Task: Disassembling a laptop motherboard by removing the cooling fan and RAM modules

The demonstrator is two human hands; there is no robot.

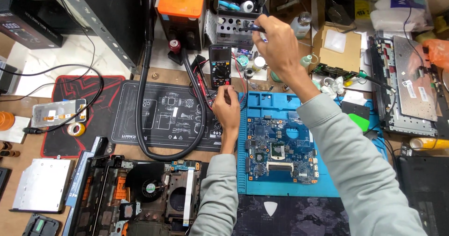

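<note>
My right hand point(277, 43) is raised at the back of the bench, closed on a thin dark tool point(255, 28) by a white tool rack point(230, 26). My left hand point(227, 107) rests with fingers closed just below a black multimeter point(220, 65), among its red and black leads point(202, 84); what it grips is hidden. A blue laptop motherboard point(279, 148) lies on a blue work mat point(262, 104) to the right of my left forearm.
A stripped laptop base with a fan point(148, 187) lies at the front left. A thick black hose point(140, 100) loops over a dark mat point(163, 117). An orange-topped box point(181, 2), a cardboard box point(336, 43), a laptop chassis point(407, 84) and a phone point(58, 113) surround the work area.
</note>
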